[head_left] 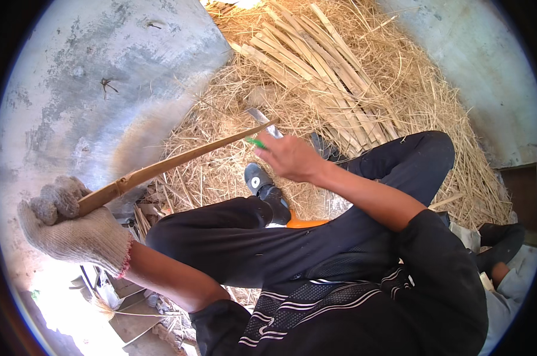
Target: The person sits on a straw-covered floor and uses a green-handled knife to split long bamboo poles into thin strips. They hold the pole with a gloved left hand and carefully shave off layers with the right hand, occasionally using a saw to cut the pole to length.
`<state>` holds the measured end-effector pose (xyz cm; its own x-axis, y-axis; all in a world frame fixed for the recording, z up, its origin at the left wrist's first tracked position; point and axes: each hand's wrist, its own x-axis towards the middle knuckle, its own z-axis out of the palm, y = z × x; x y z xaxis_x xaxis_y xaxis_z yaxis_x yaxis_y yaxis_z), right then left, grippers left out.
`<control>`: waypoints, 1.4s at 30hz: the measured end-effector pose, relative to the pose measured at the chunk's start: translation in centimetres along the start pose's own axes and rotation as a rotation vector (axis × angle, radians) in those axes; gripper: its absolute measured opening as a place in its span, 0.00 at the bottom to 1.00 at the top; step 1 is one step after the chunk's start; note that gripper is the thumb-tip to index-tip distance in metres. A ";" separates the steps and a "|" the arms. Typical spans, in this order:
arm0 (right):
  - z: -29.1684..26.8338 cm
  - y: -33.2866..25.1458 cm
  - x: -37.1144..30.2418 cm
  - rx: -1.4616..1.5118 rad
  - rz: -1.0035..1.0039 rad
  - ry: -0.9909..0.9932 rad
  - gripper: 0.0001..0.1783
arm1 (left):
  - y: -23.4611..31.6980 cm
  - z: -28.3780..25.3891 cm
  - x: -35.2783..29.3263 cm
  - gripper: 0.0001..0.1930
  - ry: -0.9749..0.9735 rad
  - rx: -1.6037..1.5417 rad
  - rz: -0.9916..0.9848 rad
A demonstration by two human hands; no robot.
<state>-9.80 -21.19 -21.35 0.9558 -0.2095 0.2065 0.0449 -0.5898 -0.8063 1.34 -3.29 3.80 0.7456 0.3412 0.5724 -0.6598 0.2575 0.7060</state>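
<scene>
Seen from above, a seated person in dark trousers and a dark striped top works a long bamboo strip. Nearest, at lower left, the left hand [72, 228], in a knitted work glove, is closed in a fist round the thicker end of the bamboo strip [173, 160]. The strip runs up and to the right from that fist, over the knees, tapering to a thin tip. It looks light, stiff along its length but springy where it narrows, with edges likely sharp enough to splinter, so the gloved hold at the stout end seems the safe place to take it. Farther out, the bare right hand [289, 157] is wrapped round a green-handled knife [263, 126], whose blade meets the strip just beside its tip. Below that hand a dark shoe [262, 184] rests on straw. Beyond lies a pile of split bamboo strips [316, 71] on the heaped straw [423, 101], with grey concrete floor [102, 77] to either side.
</scene>
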 end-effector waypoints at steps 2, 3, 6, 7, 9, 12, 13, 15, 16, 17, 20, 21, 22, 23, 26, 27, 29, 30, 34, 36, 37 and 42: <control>2.0 1.6 0.3 -0.079 0.183 -0.039 0.17 | -0.1 0.5 -0.2 0.20 0.000 -0.018 -0.015; 3.2 2.7 0.5 -0.113 0.268 -0.056 0.17 | 0.1 0.8 -0.2 0.20 -0.003 -0.026 -0.015; 5.8 8.8 0.9 -0.219 0.408 0.033 0.16 | 0.3 1.3 -0.5 0.20 -0.049 -0.010 -0.003; 6.3 11.0 1.1 -0.264 0.427 0.023 0.16 | 0.2 1.1 -0.6 0.20 -0.080 0.011 0.028; 6.8 14.2 1.3 -0.350 0.479 -0.008 0.17 | 0.1 1.3 -1.0 0.20 -0.057 0.003 0.032; 6.5 15.2 2.1 -0.452 0.462 -0.135 0.12 | -0.3 1.3 -1.1 0.20 -0.004 0.029 0.037; 6.8 15.9 2.4 -0.468 0.435 -0.128 0.13 | -0.6 1.1 -0.9 0.20 0.008 0.058 0.048; 7.7 18.4 2.7 -0.500 0.381 -0.112 0.15 | -0.6 0.4 -0.5 0.21 -0.009 0.033 0.025; 8.2 19.8 3.2 -0.523 0.495 -0.173 0.15 | -0.4 0.2 -0.4 0.21 -0.023 0.037 0.054; 8.9 22.0 3.7 -0.543 0.614 -0.235 0.15 | -0.2 0.3 -0.5 0.21 -0.040 0.043 0.079; 8.4 29.2 2.8 -0.402 0.956 -0.102 0.16 | 1.0 0.5 0.0 0.21 -0.008 0.021 0.110; 9.4 28.6 3.3 -0.464 0.852 -0.093 0.16 | 2.7 -1.5 1.7 0.20 -0.104 0.027 0.102; 8.9 28.9 2.0 -0.562 0.780 -0.066 0.15 | 2.7 -3.7 3.2 0.19 -0.190 0.002 0.055; 9.1 28.7 0.8 -0.647 0.696 -0.062 0.15 | 2.9 -4.9 3.7 0.19 -0.185 -0.034 0.078; 7.0 28.5 -0.1 -0.533 0.615 -0.132 0.15 | 4.3 -7.7 5.3 0.19 -0.266 -0.173 0.103; 5.7 27.1 0.6 -0.358 0.693 -0.250 0.14 | 5.1 -9.2 6.0 0.18 -0.332 -0.231 0.077; 1.3 23.5 2.3 -0.014 0.845 -0.463 0.14 | 5.7 -11.1 6.7 0.16 -0.302 -0.289 0.103; 0.9 23.7 2.1 0.172 0.837 -0.344 0.15 | 5.9 -11.5 6.6 0.16 -0.276 -0.267 0.118; -0.3 19.9 3.1 0.377 0.571 0.084 0.25 | 7.4 -15.2 7.0 0.16 -0.199 -0.236 0.167; 0.4 18.0 3.4 0.069 0.278 0.315 0.24 | 7.8 -15.9 6.9 0.16 -0.147 -0.220 0.197; 0.7 16.7 3.0 0.109 0.317 0.260 0.25 | 8.0 -15.8 6.7 0.16 -0.031 -0.138 0.237; 1.0 9.6 2.1 0.588 0.513 0.166 0.27 | 9.9 -16.7 6.9 0.17 -0.031 -0.187 0.229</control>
<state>-7.10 -26.49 -29.18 0.8448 -0.4844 -0.2272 -0.1988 0.1100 -0.9738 -1.59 16.67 7.76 0.5756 0.3832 0.7224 -0.8151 0.3400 0.4692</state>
